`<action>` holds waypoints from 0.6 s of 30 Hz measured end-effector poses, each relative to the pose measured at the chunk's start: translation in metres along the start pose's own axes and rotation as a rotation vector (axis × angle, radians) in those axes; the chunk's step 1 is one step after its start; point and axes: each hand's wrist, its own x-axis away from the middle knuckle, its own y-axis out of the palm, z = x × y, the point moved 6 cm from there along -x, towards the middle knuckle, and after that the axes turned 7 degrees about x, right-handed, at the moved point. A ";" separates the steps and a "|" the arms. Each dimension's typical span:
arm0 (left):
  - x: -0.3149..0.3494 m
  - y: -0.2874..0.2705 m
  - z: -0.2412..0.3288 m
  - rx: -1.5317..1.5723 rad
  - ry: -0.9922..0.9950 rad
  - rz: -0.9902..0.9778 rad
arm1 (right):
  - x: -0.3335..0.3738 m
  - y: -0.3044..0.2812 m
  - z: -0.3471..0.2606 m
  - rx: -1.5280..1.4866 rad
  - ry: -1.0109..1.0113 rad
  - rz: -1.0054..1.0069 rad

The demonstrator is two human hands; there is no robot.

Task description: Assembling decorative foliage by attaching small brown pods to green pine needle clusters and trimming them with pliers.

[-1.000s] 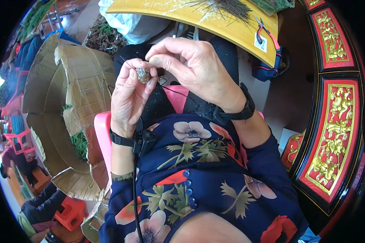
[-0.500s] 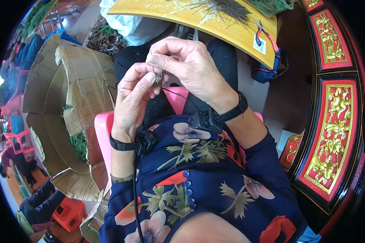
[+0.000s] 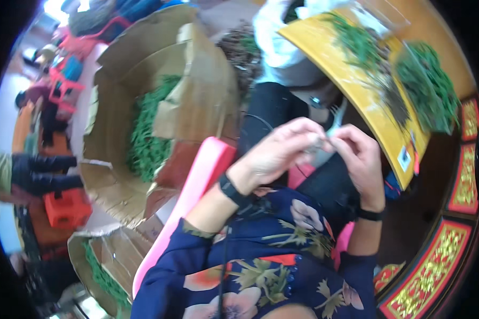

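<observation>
Above my lap, my left hand (image 3: 282,151) pinches a small grey-brown lump (image 3: 316,143) between thumb and fingertips. Motion blurs the lump, and its kind is unclear. Just to its right, my right hand (image 3: 358,157) has its thumb and forefinger pressed together, close against the left fingertips. Whatever the right fingers hold is too small and smeared to make out. Both wrists carry black straps, and a dark cable runs down from the left one.
Left of me stands a large open cardboard box (image 3: 210,101) with green sprigs (image 3: 149,133) inside. A yellow table (image 3: 330,64) at the upper right bears greenery, a bundle of thin dark stems (image 3: 394,103) and a bag of greens (image 3: 431,85). Red-and-gold carved panels (image 3: 428,271) line the right.
The view has swung left, showing more of the box and its greenery. My right hand has come off the top of the left and now sits beside it, fingertips still close together.
</observation>
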 end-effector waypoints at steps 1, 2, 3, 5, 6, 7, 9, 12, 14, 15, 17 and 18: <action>0.002 0.003 0.000 0.023 -0.013 -0.012 | 0.001 0.001 -0.003 0.003 -0.009 -0.017; 0.003 0.002 0.003 0.012 0.015 0.012 | 0.001 0.000 -0.006 0.017 -0.009 -0.028; 0.004 0.003 0.004 0.019 0.009 -0.017 | -0.003 0.002 -0.010 0.007 -0.028 -0.052; 0.002 0.004 0.003 0.045 -0.014 -0.061 | -0.004 -0.004 -0.012 0.066 -0.016 -0.070; 0.002 0.002 0.005 0.017 -0.002 -0.063 | -0.003 -0.006 -0.012 0.100 -0.001 -0.073; 0.001 0.000 0.007 -0.007 0.006 -0.070 | -0.005 -0.006 -0.010 0.109 0.014 -0.068; 0.000 0.003 0.006 -0.001 -0.016 -0.106 | -0.014 -0.006 -0.019 0.187 -0.114 -0.038; 0.002 -0.003 0.020 -0.057 0.113 0.015 | -0.022 0.001 -0.014 -0.100 -0.049 0.036; 0.004 -0.001 0.025 -0.037 0.122 0.013 | -0.024 0.007 -0.011 -0.361 0.016 0.060; 0.002 -0.002 0.026 -0.021 0.132 0.040 | -0.023 0.006 -0.006 -0.429 0.037 0.036; 0.002 0.000 0.024 -0.008 0.134 0.063 | -0.019 0.008 -0.006 -0.455 0.044 0.035; 0.001 0.001 0.023 0.000 0.136 0.067 | -0.018 0.010 -0.007 -0.490 0.039 0.009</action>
